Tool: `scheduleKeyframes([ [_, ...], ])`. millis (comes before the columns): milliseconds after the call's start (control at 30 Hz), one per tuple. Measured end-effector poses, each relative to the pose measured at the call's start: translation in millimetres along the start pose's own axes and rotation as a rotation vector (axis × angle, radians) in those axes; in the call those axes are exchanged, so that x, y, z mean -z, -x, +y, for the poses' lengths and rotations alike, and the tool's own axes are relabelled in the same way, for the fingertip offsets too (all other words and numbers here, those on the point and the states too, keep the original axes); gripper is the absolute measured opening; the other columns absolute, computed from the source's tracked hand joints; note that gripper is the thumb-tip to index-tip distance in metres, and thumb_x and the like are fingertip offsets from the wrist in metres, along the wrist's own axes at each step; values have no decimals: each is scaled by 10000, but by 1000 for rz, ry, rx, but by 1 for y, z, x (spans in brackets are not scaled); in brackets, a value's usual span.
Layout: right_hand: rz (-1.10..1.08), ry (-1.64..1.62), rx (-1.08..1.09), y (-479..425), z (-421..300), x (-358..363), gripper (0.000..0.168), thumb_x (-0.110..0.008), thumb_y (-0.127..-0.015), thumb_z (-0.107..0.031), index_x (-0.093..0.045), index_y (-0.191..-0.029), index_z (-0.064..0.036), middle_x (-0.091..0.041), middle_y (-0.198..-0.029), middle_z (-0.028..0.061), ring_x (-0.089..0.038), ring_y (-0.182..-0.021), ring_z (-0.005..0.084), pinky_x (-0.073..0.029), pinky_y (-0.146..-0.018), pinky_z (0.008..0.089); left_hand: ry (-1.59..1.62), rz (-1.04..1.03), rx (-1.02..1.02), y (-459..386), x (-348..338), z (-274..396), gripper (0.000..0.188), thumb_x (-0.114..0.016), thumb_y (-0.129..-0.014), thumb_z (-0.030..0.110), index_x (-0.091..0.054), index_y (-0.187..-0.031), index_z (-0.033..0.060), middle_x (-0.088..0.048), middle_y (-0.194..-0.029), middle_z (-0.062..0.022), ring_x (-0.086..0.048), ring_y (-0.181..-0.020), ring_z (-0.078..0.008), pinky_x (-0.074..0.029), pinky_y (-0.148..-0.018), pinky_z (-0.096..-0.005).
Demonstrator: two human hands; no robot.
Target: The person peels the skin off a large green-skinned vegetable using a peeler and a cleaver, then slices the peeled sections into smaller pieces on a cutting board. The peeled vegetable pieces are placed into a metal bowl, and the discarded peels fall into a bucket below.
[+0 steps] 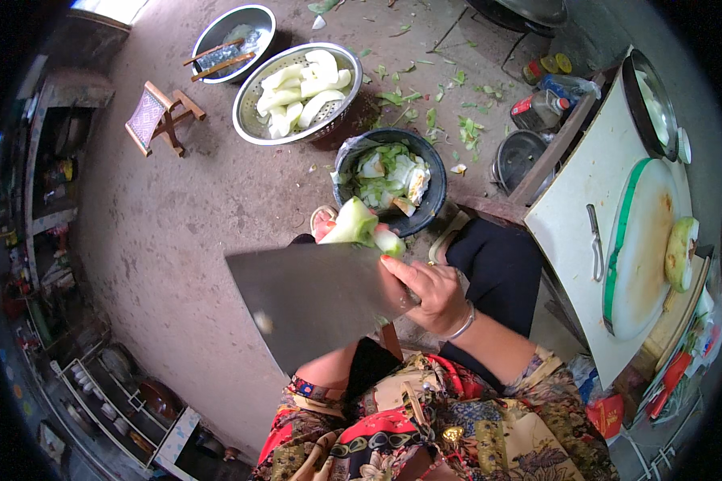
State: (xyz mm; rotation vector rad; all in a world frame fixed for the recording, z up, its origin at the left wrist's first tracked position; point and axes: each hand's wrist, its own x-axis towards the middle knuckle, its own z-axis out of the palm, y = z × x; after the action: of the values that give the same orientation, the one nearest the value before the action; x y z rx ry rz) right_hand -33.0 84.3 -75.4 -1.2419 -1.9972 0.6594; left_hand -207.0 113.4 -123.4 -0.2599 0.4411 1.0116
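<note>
My right hand (436, 294) grips a wide steel cleaver (307, 294), whose broad blade spans the middle of the view. Just beyond the blade's upper edge is a pale green piece of gourd or melon (352, 222), with a smaller cut part (389, 242) at its right. My left hand (326, 227) is mostly hidden behind the blade and the piece; only parts of its fingers show against the flesh. Directly beyond stands a dark bucket (436, 180) holding green peelings and pale scraps (391, 171).
A steel colander (240, 114) of peeled pieces, a basin (201, 45) and a folding stool (148, 114) stand on the floor. Peelings litter the floor. At right, a table (568, 240) bears a peeler (594, 240), a round cutting board (644, 258) and a cut gourd or melon (678, 255).
</note>
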Motion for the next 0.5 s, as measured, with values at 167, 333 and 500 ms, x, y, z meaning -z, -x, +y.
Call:
scheduleKeyframes([
  [167,-97,1,29,-4,13,-1,612,-764,-743,-100,-593,-1329,-61,-612,-794,85,-653,-682,266,-528,-612,391,26,110,-58,-14,74,8,633,-449,-998,613,-615,-1247,55,-673,-1168,-112,-646,-1062,-283,-517,-972,-447],
  [333,61,-190,-161,0,2,-21,606,-757,-724,-62,-614,-1312,-81,-684,-933,113,-690,-808,314,-559,-709,396,-438,178,-386,3,3,-28,594,-505,-1006,524,-507,-1389,69,-604,-1316,-110,-577,-1217,-253,-436,-1091,-445],
  [500,-29,-258,-276,-3,2,-16,567,-764,-737,-46,-637,-1287,-99,-705,-1132,155,-706,-972,333,-571,-807,397,-460,63,-507,2,5,-31,610,-586,-992,401,-409,-1476,75,-526,-1417,-112,-498,-1324,-252,-358,-1159,-476],
])
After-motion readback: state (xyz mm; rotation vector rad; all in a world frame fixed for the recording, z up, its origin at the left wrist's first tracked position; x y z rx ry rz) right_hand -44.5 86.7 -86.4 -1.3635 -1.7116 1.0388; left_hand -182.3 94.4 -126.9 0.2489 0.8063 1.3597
